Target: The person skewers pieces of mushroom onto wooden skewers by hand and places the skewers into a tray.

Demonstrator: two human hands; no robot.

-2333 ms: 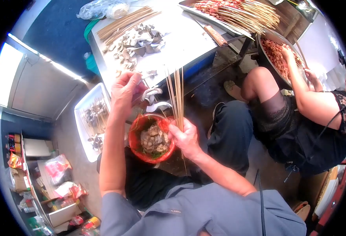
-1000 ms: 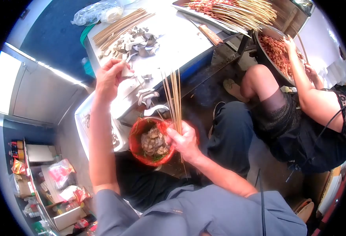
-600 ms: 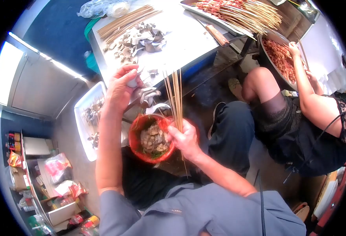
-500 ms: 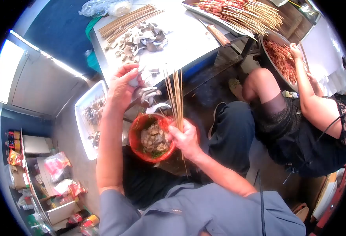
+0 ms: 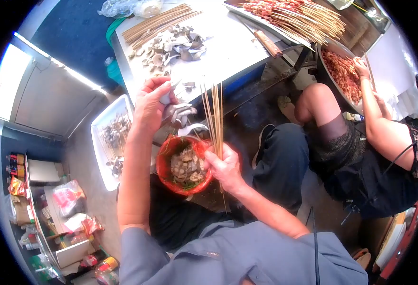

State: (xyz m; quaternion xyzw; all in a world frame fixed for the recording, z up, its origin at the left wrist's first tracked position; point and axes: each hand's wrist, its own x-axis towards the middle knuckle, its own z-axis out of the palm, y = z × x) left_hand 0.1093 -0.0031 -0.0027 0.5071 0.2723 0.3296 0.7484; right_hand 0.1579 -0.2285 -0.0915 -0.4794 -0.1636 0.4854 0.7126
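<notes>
Your left hand (image 5: pixel 154 103) pinches pale mushroom piece (image 5: pixel 166 98). Your right hand (image 5: pixel 225 166), apart from it, grips bundled skewers (image 5: pixel 215 116) beside red-lined bucket (image 5: pixel 161 167). Mushroom cluster (image 5: pixel 182 114) between hands. Beyond: mushroom pile (image 5: pixel 175 46) on white table (image 5: pixel 235 45).

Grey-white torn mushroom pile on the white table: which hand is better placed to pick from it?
Probably the left hand: it is nearer the mushroom pile, though it must first release the pale piece it pinches. The right hand is farther away and grips thin wooden skewers.
</notes>
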